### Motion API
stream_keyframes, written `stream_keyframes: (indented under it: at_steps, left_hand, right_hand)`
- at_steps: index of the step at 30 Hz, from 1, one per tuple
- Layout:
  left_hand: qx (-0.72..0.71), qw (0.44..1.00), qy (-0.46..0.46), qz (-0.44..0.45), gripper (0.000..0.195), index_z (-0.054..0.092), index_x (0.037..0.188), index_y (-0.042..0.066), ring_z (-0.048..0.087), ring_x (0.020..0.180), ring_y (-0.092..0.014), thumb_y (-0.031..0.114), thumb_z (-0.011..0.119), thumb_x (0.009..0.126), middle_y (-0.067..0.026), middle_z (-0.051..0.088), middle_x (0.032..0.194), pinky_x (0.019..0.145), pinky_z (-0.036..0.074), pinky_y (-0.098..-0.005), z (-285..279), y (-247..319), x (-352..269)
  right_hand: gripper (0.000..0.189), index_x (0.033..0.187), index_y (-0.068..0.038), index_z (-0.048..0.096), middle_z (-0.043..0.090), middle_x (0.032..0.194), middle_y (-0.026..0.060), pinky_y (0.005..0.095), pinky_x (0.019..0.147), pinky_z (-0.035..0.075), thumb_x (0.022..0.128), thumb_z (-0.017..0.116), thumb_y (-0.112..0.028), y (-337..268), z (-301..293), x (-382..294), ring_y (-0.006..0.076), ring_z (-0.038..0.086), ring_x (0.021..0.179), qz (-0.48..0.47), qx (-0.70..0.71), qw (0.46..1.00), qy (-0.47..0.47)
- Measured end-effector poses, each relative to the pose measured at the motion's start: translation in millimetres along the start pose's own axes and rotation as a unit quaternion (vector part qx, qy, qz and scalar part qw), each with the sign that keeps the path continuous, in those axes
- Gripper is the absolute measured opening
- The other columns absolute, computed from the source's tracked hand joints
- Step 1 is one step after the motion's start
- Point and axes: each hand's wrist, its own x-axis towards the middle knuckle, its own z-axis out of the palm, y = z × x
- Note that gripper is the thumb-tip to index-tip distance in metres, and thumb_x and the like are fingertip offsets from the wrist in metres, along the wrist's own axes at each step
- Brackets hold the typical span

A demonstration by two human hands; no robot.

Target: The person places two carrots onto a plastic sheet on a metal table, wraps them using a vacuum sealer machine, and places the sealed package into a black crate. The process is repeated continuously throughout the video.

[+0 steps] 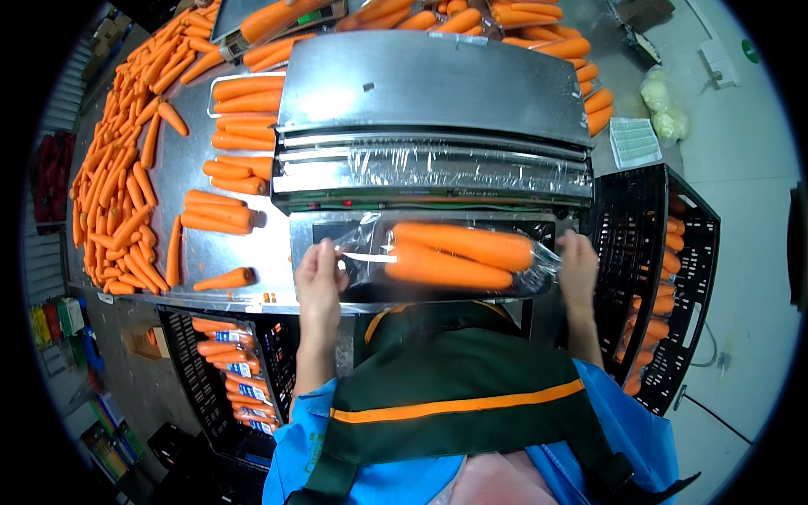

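Several carrots (461, 252) lie side by side in clear plastic film over the dark plate of a film wrapping machine (435, 82). My left hand (320, 268) pinches the film at the left end of this bundle. At the right end, my right hand (577, 252) holds the gathered film between its fingers. Both hands are off the carrots themselves. Behind the bundle, clear film (435, 167) stretches over the machine's metal rollers.
Loose carrots (120, 189) are heaped on the metal table (167, 218) at left, with small groups (218, 211) beside the machine. Black plastic crates with packed carrots stand below left (208, 385) and at right (691, 315). A paper sheet (634, 142) lies back right, near bagged pale vegetables (663, 107).
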Motion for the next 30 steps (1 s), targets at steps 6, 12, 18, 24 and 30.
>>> stream_keyframes:
  at_steps: [6,12,18,24,30]
  left_hand:
    - [-0.184,0.926,-0.063,-0.325,0.013,0.054,0.087,0.003,0.032,0.041,-0.004,0.016,0.053,0.087,0.0007,0.049,0.062,0.033,0.022,-0.0168,-59.6,-78.2,-55.3]
    - [-0.344,0.811,-0.324,-0.346,0.03,0.052,0.107,0.0,0.058,0.095,-0.025,0.024,0.047,0.09,-0.0162,0.057,0.104,0.082,0.049,-0.0376,6.0,-80.6,-54.3]
    - [-0.573,0.633,-0.484,-0.19,0.053,0.049,0.116,-0.001,0.042,0.118,-0.03,0.043,0.035,0.092,-0.0202,0.047,0.122,0.101,0.031,-0.0411,0.1,-39.0,-72.7]
    - [0.17,0.878,-0.231,0.384,0.071,0.04,0.131,0.01,0.034,0.123,-0.035,0.045,0.064,0.074,-0.0193,0.034,0.135,0.102,0.025,-0.0445,-128.5,34.3,-79.5]
    - [0.519,0.782,0.068,0.339,0.1,0.027,0.137,0.017,0.036,0.119,-0.04,0.028,0.08,0.053,-0.0243,0.03,0.133,0.095,0.03,-0.0526,-184.2,24.1,-117.0]
  right_hand:
    - [0.022,0.078,-0.004,0.059,0.048,0.056,-0.0013,0.0229,0.047,0.037,0.088,0.052,-0.022,131.2,-7.1,-109.6,0.0054,0.046,0.05,0.181,-0.02,0.979,-0.086]
    - [0.03,0.101,-0.005,0.051,0.05,0.09,0.007,0.0363,0.071,0.04,0.089,0.045,-0.032,61.8,41.0,-109.2,0.0207,0.049,0.079,0.4,0.529,0.676,-0.321]
    - [0.053,0.126,-0.006,0.04,0.048,0.124,0.0143,0.0506,0.092,0.039,0.091,0.037,-0.045,-45.9,19.2,-113.1,0.0369,0.05,0.107,0.047,0.605,0.688,-0.398]
    - [0.054,0.12,-0.005,0.045,0.052,0.117,0.0121,0.0402,0.091,0.042,0.089,0.039,-0.049,-119.3,87.5,-71.1,0.025,0.053,0.105,0.173,0.321,0.83,-0.421]
    - [0.051,0.123,-0.006,0.042,0.05,0.118,0.0121,0.0385,0.088,0.044,0.091,0.037,-0.045,-240.8,244.6,-131.3,0.0227,0.05,0.109,-0.029,0.087,0.72,-0.687]
